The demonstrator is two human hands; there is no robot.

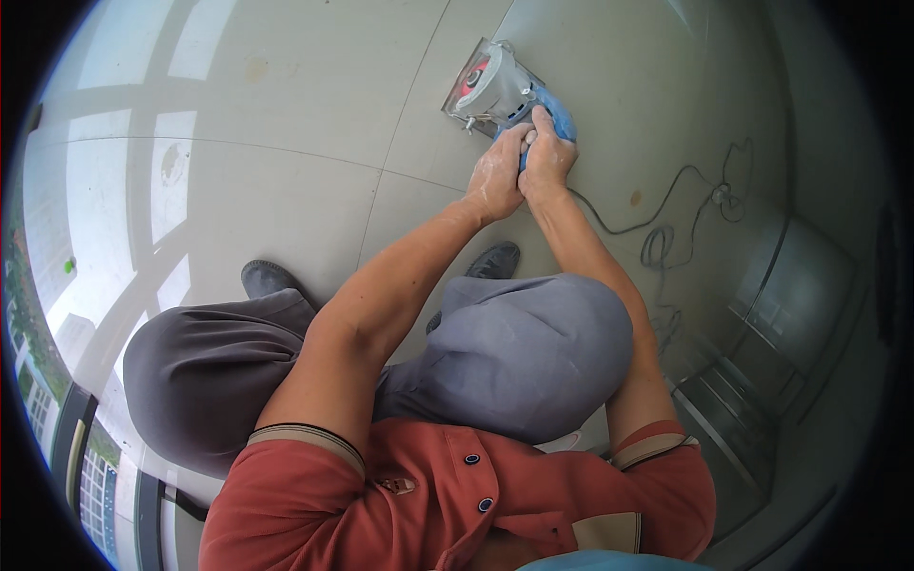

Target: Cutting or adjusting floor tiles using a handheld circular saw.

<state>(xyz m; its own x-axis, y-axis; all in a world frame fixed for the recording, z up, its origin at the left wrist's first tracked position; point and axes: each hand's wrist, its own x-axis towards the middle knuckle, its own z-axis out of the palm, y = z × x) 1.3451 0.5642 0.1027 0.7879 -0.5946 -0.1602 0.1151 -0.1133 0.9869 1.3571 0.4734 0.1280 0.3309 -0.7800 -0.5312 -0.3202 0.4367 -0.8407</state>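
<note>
Both my hands are wrapped round the blue body of a corded tile cutter (505,88) at the top middle of the head view. My left hand (497,176) is closed at the near left side of its grip. On the right, my right hand (549,159) is closed on it too, thumb on top and touching my left. Pale dust coats my fingers. The cutter has a grey rounded guard, a red disc-like part at its left side and a flat metal base plate (462,84) on the tiled floor. The blade's lower edge is hidden.
A dark cable (619,231) trails right from the cutter and lies in loops on the floor (286,162). Thin joints run between the large tiles. My shoes (269,277) are planted near the cutter. A metal-framed chair (728,404) stands at the right, windows at the left.
</note>
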